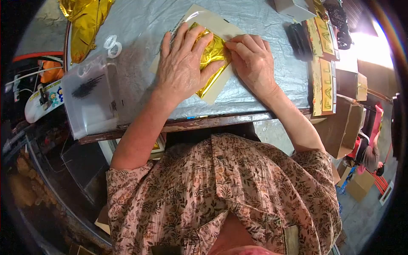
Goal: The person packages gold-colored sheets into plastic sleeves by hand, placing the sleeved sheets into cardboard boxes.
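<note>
My left hand [182, 66] lies flat with spread fingers on a folded gold foil piece [213, 57], pressing it onto a beige card backing [216, 85] on the grey-covered table [263, 89]. My right hand [251, 59] rests beside it on the right. Its fingertips pinch the foil's upper right edge against the card. Much of the foil is hidden under my left hand.
A stack of clear plastic bags [91, 100] lies at the table's left front corner, with a clear tape ring [113, 44] behind it. Loose gold foil [85, 21] sits at the back left. Packaged gold letter cards [325, 72] and a black object [299, 40] line the right edge. Cardboard boxes [344, 127] stand to the right.
</note>
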